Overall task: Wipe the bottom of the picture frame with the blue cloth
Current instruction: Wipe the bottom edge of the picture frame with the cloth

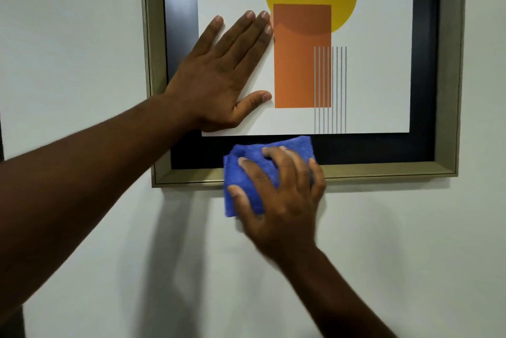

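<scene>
Picture frame (383,170), wall-hung: bottom rail mid-wipe. Right hand (282,200) grip clamped on blue cloth (246,170), 6 o'clock; 5 o'clock stretch apparently left. Left hand (219,77) flat, fingers apart, 9 o'clock.

One camera, worn on the person's head, is looking forward and slightly down at a wall (82,36) from close range. It is facing the lower part of a picture frame (383,170), whose top is running out of view. Both forearms are reaching in from the bottom edge, showing how near it is sitting.
</scene>
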